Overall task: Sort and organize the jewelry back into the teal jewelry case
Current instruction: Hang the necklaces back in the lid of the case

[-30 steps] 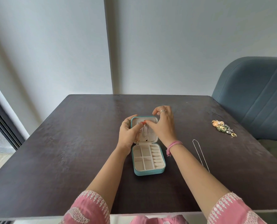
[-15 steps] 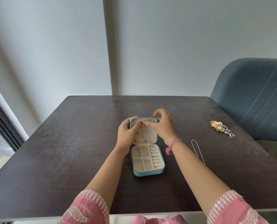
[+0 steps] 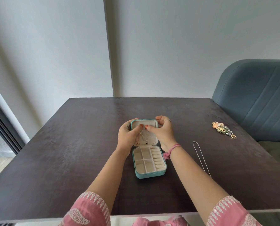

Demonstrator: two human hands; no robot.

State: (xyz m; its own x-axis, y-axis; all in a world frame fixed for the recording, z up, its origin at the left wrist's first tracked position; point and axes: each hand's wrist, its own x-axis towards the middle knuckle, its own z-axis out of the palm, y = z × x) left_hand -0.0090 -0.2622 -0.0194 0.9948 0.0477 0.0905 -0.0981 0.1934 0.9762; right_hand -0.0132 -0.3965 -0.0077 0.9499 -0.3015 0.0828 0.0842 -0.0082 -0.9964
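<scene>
From the head view, a small teal jewelry case with a cream lining lies open on the dark brown wooden desk, its lid laid flat on the far side and its divided tray on the near side. Both hands meet over the lid. The left hand curls round the lid's left edge, its fingers bent inward so that thumb and forefinger pinch at the top of the thin chain necklaces hanging on the lid's inner panel. The right hand cups the lid's right edge, and its thumb tip meets the left fingertips at the same spot on the chains; a ring shows on one of its fingers and a pink thread band circles the wrist. Below the fingertips the chains run down the panel to small pendants, one dark and one gold-toned near the left palm. The tray compartments nearer the wrists look bare, though fine detail there is hard to make out.

Right of the right forearm, apart from the case, a long thin silver chain lies stretched on the desk. Farther right and beyond it sits a cluster of gold and green earrings and rings. A grey-blue upholstered chair stands past the desk's right edge.
</scene>
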